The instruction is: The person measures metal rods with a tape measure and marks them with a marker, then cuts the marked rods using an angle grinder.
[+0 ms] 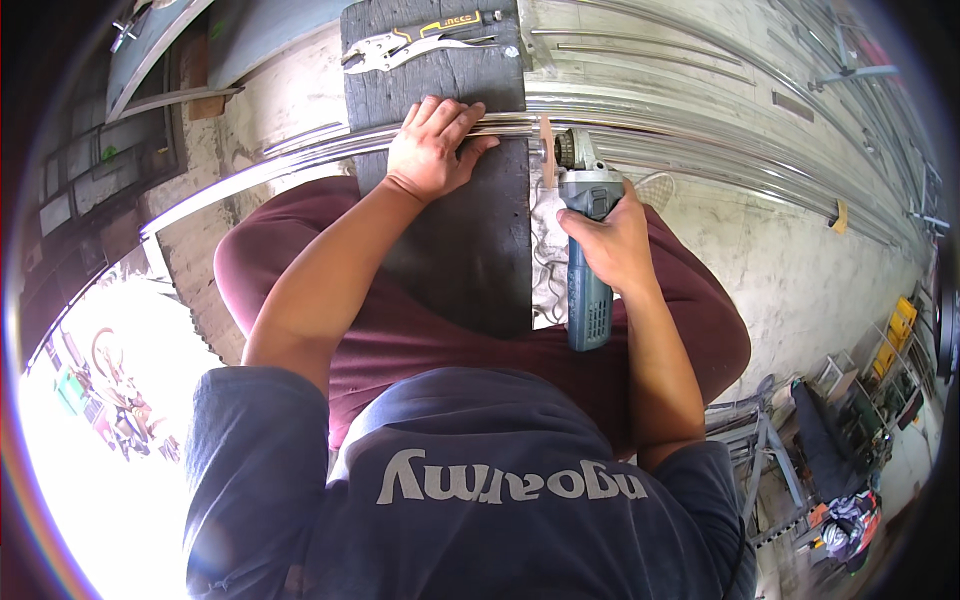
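Observation:
My left hand [432,152] is wrapped over a bundle of shiny metal tubes [510,125], pressing them onto a dark wooden plank [465,245]. The tubes run crosswise over the plank and past both its sides. In my right hand [618,240] is a blue-grey angle grinder [588,310], held upright by its body, fingers mostly hidden behind it. Its thin brownish disc [548,152] stands edge-on at the tubes, just right of the plank's edge; whether it touches them, I cannot tell. Locking pliers [405,46] lie at the plank's far end.
More long metal tubes [720,150] lie across the floor on the right, and several others farther back. A loose cord [545,280] coils beside the plank. A metal frame [775,450] and tools stand at the lower right. Bright light floods the lower left.

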`<state>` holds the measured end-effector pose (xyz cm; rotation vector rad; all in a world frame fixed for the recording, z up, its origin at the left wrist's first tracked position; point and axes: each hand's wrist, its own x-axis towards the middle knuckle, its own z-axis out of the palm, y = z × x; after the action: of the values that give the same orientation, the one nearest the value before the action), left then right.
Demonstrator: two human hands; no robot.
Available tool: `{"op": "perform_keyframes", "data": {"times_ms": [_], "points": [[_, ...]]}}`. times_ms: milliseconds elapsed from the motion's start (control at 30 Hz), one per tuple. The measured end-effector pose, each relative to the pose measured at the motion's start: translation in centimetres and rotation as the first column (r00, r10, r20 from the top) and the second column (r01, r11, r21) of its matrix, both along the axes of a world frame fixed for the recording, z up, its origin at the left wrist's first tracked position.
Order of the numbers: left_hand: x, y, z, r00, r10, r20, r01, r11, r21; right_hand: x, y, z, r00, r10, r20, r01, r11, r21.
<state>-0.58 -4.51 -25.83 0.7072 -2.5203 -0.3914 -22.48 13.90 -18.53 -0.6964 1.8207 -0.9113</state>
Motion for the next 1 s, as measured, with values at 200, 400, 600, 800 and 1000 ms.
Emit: {"op": "perform_keyframes", "data": {"times_ms": [200,400,600,800,1000], "points": [[-0.03,0.14,-0.12,1.000,-0.002,0.019,0.002,1.000,0.005,-0.08,-0.11,0.21,1.000,0.009,0.013,-0.009,0.999,0.032],[-0.08,0.02,-0.20,1.000,-0.005,0.017,0.005,1.000,-0.012,-0.05,-0.40,0.33,1.000,0.030,-0.007,-0.030,0.999,0.026],[0.10,0.06,-0.21,1.000,-0.008,0.019,0.008,1.000,0.012,0.01,-0.58,0.64,1.000,0.018,0.017,-0.018,0.998,0.053],[0.10,0.10,-0.04,1.000,-0.009,0.018,0.009,1.000,0.017,0.02,-0.66,0.43,1.000,0.025,-0.009,-0.024,0.999,0.037],[0.00,0.00,-0.07,1.000,-0.008,0.008,0.008,1.000,-0.004,0.00,-0.61,0.19,0.999,0.009,0.036,-0.009,1.000,0.005]]}}
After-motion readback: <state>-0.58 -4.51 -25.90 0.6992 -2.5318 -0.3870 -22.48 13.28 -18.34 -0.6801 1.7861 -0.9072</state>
